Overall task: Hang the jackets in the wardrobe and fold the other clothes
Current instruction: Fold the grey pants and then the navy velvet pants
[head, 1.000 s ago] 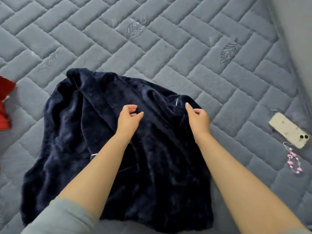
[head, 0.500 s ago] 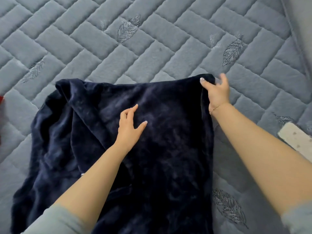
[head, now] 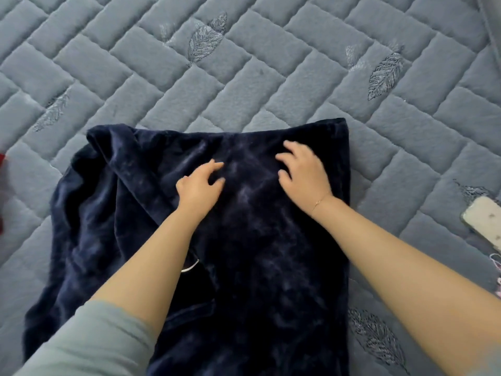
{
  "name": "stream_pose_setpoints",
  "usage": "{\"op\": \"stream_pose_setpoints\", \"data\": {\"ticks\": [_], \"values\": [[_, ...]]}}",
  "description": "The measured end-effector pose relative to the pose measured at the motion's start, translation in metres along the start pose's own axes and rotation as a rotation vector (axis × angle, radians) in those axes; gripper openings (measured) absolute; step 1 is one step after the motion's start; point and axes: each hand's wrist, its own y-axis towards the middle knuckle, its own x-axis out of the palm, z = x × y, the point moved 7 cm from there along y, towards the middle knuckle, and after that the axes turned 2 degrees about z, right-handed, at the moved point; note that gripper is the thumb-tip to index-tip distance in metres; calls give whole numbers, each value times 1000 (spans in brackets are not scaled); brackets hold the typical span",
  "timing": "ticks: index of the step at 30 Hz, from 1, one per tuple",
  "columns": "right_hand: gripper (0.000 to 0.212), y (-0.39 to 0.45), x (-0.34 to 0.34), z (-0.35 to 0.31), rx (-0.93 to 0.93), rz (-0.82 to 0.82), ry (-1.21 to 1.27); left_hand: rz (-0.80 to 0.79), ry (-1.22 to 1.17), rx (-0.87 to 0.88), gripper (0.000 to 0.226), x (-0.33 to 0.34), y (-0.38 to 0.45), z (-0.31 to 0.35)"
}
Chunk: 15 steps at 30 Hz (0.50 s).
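A dark navy plush garment lies spread on the grey quilted bed. Its right half is flat with a straight top and right edge; its left side is still rumpled in folds. My left hand rests on the cloth near the middle, fingers loosely spread. Just to the right of it, my right hand lies palm down on the flat part, fingers spread, a thin bracelet at the wrist. Neither hand holds anything. A small white trim shows beside my left forearm.
A pale phone with a pink beaded charm lies at the right edge of the bed. A bit of red cloth shows at the far left edge. A light wall or bed frame runs along the top right.
My right hand let go of the garment's top right corner and moved left and down onto the flat cloth. The right half now lies spread out. My left hand stayed near the middle.
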Motion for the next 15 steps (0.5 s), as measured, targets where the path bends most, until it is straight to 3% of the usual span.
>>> {"op": "stream_pose_setpoints", "data": {"ticks": [2, 4, 6, 7, 8, 12, 13, 15], "values": [[46, -12, 27, -37, -99, -155, 57, 406, -86, -138, 41, -48, -23, -30], [59, -29, 64, -60, -92, -402, 43, 625, -70, -470, 58, -69, -66, -81], [74, -44, 92, -68, -73, -564, -106, 483, -192, -810, 83, -51, -106, -126], [79, -48, 98, -69, -72, -574, -176, 358, -217, -854, 86, -39, -119, -137], [82, -49, 101, -69, -70, -561, -210, 261, -221, -818, 80, -31, -124, -144], [79, -49, 98, -67, -69, -559, -151, 74, -395, -596, 19, -49, -94, -145], [76, -49, 95, -65, -58, -563, -106, 36, -523, -578, 12, -61, -81, -134], [68, -50, 87, -62, -22, -549, -4, 20, -1002, -565, 8, -99, -43, -96]]}}
